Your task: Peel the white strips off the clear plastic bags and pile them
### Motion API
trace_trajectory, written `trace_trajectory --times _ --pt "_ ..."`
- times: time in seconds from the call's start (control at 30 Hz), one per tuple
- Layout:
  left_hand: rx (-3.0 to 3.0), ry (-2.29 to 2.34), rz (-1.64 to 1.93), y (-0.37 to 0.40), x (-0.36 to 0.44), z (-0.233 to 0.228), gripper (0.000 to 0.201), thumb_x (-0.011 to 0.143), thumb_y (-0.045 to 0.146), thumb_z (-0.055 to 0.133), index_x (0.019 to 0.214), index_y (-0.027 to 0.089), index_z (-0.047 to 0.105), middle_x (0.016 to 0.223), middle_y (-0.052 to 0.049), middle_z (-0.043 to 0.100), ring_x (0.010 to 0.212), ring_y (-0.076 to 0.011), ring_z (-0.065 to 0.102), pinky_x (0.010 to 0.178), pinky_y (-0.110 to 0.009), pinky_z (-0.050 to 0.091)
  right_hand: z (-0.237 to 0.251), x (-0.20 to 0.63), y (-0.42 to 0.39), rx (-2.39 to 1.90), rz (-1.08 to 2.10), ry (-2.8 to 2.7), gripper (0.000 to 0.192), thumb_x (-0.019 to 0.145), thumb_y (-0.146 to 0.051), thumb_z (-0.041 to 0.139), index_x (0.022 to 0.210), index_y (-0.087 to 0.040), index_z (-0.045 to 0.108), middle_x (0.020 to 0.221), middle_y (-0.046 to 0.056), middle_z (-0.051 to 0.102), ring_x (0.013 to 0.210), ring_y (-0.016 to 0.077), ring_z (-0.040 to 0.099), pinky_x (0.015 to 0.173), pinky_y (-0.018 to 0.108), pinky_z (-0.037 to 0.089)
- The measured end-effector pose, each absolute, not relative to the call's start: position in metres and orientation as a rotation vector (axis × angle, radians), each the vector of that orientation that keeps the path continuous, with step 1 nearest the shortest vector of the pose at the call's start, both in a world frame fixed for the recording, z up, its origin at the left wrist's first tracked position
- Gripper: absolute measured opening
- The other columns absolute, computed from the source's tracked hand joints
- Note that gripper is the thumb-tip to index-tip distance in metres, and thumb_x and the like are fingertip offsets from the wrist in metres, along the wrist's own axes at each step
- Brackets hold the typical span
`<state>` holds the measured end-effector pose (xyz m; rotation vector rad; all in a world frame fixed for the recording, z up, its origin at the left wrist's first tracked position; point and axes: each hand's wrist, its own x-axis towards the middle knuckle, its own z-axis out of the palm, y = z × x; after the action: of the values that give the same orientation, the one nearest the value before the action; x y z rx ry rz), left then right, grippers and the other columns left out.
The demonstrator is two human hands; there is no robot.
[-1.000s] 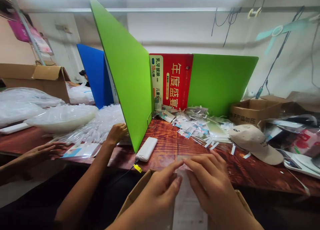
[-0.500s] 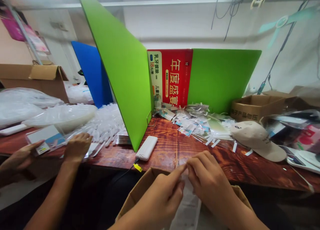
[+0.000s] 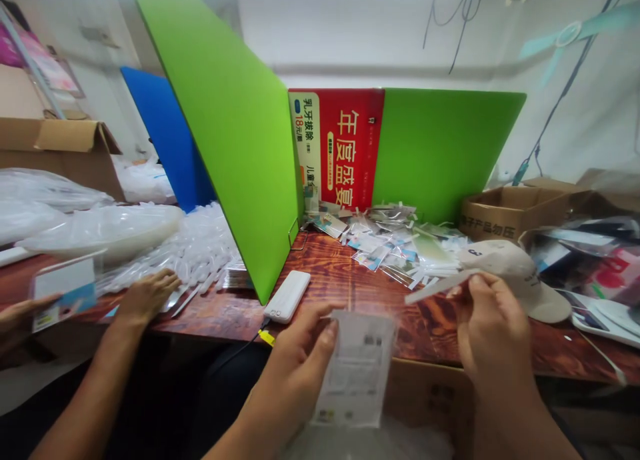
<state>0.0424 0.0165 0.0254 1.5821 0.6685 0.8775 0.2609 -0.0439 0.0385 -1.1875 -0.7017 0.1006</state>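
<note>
Pinched in my left hand point(image 3: 300, 363) is a clear plastic packet point(image 3: 357, 370) with a printed card inside, held upright over the lap. My right hand point(image 3: 493, 330) grips a thin white strip point(image 3: 435, 288) between thumb and fingers, its free end pointing left. The two hands are apart, with the strip clear of the packet. Below the packet, a cardboard box point(image 3: 430, 397) with translucent plastic in it is partly hidden. Beyond my hands, a heap of similar packets point(image 3: 380, 240) lies on the dark red wooden table point(image 3: 333, 293).
A white power bank point(image 3: 287, 297) with a cable lies beside a green divider panel point(image 3: 235, 133). On the left, a co-worker's hands point(image 3: 147, 297) handle a packet near a pile of white plastic pieces point(image 3: 185, 247). A beige cap point(image 3: 510, 280) and a carton point(image 3: 505, 210) stand at right.
My hands, together before, have separated. The right moved right and up with the white strip; the left raised the packet into plain view. The co-worker's packet has tilted more upright.
</note>
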Motion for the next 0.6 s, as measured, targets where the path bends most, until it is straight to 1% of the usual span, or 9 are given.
trace_trajectory --times 0.13,0.27,0.33,0.37,0.43,0.5,0.6 --pt "1.431 0.755 1.008 0.019 0.044 0.03 0.034 0.086 0.049 0.06 0.101 0.018 0.06 0.079 -0.002 0.068 0.067 -0.0151 0.062 0.056 -0.021 0.048 0.051 0.248 -0.052 -0.918 0.283 -0.638 0.012 0.087 -0.026 0.059 0.077 -0.02 0.055 0.068 -0.003 0.052 0.063 0.0117 0.049 0.061 0.022 0.043" --pt "1.436 0.797 1.04 0.018 0.044 0.03 0.036 0.086 0.052 0.06 0.099 0.018 0.06 0.075 -0.001 0.067 0.064 -0.0158 0.061 0.054 -0.022 0.048 0.06 0.246 -0.063 -0.807 0.156 -0.543 0.006 0.086 -0.021 0.061 0.08 -0.022 0.059 0.074 -0.003 0.054 0.067 0.0127 0.052 0.062 0.022 0.046" --pt "1.454 0.809 1.069 0.018 0.043 0.03 0.032 0.086 0.049 0.061 0.096 0.019 0.061 0.077 -0.001 0.068 0.067 -0.0163 0.062 0.057 -0.022 0.049 0.061 0.245 -0.07 -0.862 0.129 -0.597 0.007 0.087 -0.021 0.06 0.08 -0.022 0.059 0.074 -0.003 0.054 0.067 0.012 0.051 0.062 0.02 0.045" --pt "1.467 0.815 1.089 0.018 0.043 0.03 0.03 0.085 0.048 0.062 0.094 0.019 0.062 0.079 -0.002 0.068 0.07 -0.0165 0.062 0.059 -0.022 0.049 0.061 0.243 -0.073 -0.925 0.168 -0.689 0.009 0.089 -0.023 0.059 0.081 -0.022 0.058 0.073 -0.003 0.053 0.066 0.0116 0.051 0.061 0.019 0.044" --pt "1.482 0.826 1.114 0.017 0.043 0.031 0.027 0.084 0.046 0.063 0.09 0.019 0.063 0.082 -0.002 0.069 0.073 -0.0173 0.063 0.062 -0.023 0.05 0.059 0.234 -0.079 -1.092 0.359 -1.006 0.009 0.093 -0.024 0.055 0.084 -0.022 0.058 0.073 -0.003 0.055 0.066 0.0114 0.051 0.061 0.019 0.043" --pt "1.474 0.837 1.12 0.016 0.043 0.031 0.027 0.084 0.046 0.063 0.089 0.019 0.063 0.082 -0.003 0.069 0.073 -0.0185 0.064 0.062 -0.024 0.051 0.057 0.224 -0.084 -1.18 0.606 -1.476 0.005 0.089 -0.02 0.057 0.085 -0.021 0.06 0.077 -0.001 0.058 0.07 0.0127 0.054 0.064 0.021 0.043" --pt "1.484 0.851 1.111 0.015 0.041 0.032 0.028 0.084 0.046 0.062 0.091 0.019 0.063 0.081 -0.003 0.069 0.073 -0.019 0.063 0.061 -0.025 0.051 0.054 0.212 -0.088 -1.108 0.92 -2.075 0.01 0.083 -0.01 0.062 0.083 -0.019 0.066 0.085 0.001 0.064 0.077 0.0133 0.058 0.068 0.021 0.043"
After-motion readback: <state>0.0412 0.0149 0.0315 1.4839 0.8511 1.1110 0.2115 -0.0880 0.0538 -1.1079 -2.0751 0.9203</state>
